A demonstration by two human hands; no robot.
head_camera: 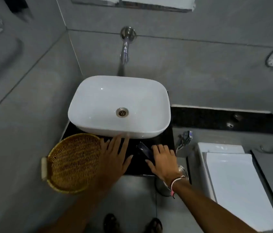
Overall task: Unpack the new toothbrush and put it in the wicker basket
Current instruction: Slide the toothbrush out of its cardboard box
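A round wicker basket point(72, 163) with a pale handle sits at the left end of the black counter point(162, 140), overhanging its edge, and nothing is inside it. A dark, glossy toothbrush pack point(144, 151) lies slanted on the counter in front of the basin. My right hand point(161, 159) rests on the pack's near end, fingers curled over it. My left hand point(115, 155) lies flat on the counter between the basket and the pack, fingers spread, touching the basket's right rim.
A white basin point(98, 98) fills the back of the counter under a wall tap point(125, 47). A white toilet point(233, 179) stands to the right, with a spray nozzle point(185, 137) on the wall and a steel bin lid point(181, 170) below the counter.
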